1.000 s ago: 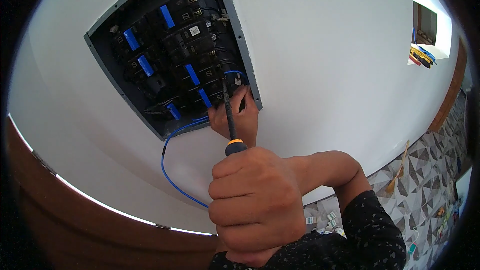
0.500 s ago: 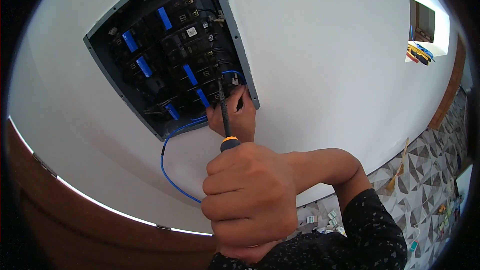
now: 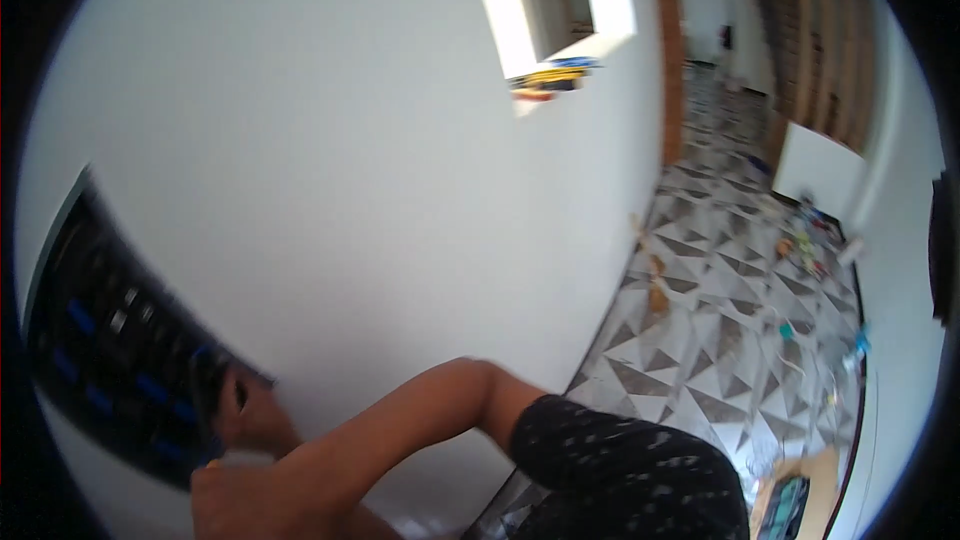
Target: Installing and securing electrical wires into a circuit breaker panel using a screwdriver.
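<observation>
Reaching into the breaker box (image 3: 110, 360) with the left hand (image 3: 245, 410); right hand (image 3: 235, 500) clenched low, grip contents too blurry to tell.

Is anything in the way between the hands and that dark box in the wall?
Nothing visible is. Both hands are right at the dark breaker panel set in the white wall. The left hand sits against its lower right edge, and the right hand is just below it. The picture is blurred there, so small things could be missed.
</observation>
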Available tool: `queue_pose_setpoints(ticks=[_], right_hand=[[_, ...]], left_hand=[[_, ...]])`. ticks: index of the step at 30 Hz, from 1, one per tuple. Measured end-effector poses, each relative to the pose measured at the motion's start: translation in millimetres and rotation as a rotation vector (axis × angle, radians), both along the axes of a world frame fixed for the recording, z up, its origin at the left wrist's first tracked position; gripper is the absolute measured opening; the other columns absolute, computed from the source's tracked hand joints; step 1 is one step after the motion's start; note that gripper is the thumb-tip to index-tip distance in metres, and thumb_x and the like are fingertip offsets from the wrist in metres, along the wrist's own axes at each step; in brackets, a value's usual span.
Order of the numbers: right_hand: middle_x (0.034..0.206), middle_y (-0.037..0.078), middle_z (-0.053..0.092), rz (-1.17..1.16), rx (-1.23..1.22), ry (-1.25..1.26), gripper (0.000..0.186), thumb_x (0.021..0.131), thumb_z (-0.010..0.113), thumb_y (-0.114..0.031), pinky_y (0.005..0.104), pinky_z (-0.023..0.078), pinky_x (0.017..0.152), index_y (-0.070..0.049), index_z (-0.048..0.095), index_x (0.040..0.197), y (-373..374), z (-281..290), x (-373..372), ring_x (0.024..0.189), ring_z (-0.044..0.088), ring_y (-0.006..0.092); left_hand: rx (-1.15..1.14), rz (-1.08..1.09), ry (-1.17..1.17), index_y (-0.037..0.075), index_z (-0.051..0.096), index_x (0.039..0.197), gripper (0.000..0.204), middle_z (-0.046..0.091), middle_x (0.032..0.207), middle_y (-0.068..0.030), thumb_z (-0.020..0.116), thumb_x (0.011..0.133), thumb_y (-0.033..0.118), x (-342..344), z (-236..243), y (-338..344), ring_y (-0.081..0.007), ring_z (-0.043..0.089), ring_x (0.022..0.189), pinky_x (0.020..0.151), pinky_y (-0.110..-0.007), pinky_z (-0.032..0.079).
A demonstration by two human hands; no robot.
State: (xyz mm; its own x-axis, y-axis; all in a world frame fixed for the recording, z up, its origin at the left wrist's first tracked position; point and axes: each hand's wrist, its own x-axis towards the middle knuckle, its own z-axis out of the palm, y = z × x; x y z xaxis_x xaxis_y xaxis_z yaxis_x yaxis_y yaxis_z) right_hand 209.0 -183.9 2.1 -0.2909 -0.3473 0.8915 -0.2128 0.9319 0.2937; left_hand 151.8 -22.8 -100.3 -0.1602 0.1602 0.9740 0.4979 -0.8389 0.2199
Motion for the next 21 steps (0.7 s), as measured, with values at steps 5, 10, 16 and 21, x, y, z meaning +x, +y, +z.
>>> queue_pose_setpoints(ticks=[5,10,16,21], right_hand=[[0.057,0.006,0.055,-0.077,0.017,-0.17,0.036,0.085,0.063,-0.034,0.0349,0.041,0.046,-0.01,0.057,0.059,3,8,21,0.05,0.057,0.0247],[0.055,0.006,0.053,-0.13,-0.02,-0.367,0.039,0.085,0.065,-0.033,0.0344,0.039,0.046,-0.01,0.054,0.055,1,15,26,0.047,0.055,0.0219],[0.055,0.007,0.052,-0.092,-0.03,-0.004,0.03,0.076,0.066,-0.029,0.0352,0.04,0.047,-0.011,0.054,0.056,15,-27,-6,0.049,0.056,0.0219],[0.064,0.004,0.05,-0.011,-0.008,-0.051,0.023,0.074,0.067,-0.024,0.034,0.034,0.044,-0.009,0.053,0.065,0,3,19,0.047,0.046,0.0214]], left_hand=[[-0.027,-0.072,-0.034,0.006,0.077,0.084,0.008,0.074,0.079,-0.0103,0.076,0.079,0.012,28,-6,3,-0.0202,0.067,0.066,0.068,-0.035,0.053],[-0.075,0.0,-0.028,0.006,0.077,0.084,0.008,0.074,0.079,-0.0104,0.076,0.078,0.013,24,-7,3,-0.0202,0.067,0.066,0.069,-0.036,0.053],[-0.145,0.35,-0.028,0.006,0.077,0.083,0.009,0.074,0.079,-0.0104,0.077,0.078,0.013,0,-10,-2,-0.0203,0.067,0.067,0.07,-0.036,0.053],[-0.1,0.551,-0.038,0.012,0.078,0.084,0.008,0.073,0.077,-0.0085,0.078,0.076,0.013,10,-11,-6,-0.0237,0.067,0.068,0.074,-0.036,0.05]])
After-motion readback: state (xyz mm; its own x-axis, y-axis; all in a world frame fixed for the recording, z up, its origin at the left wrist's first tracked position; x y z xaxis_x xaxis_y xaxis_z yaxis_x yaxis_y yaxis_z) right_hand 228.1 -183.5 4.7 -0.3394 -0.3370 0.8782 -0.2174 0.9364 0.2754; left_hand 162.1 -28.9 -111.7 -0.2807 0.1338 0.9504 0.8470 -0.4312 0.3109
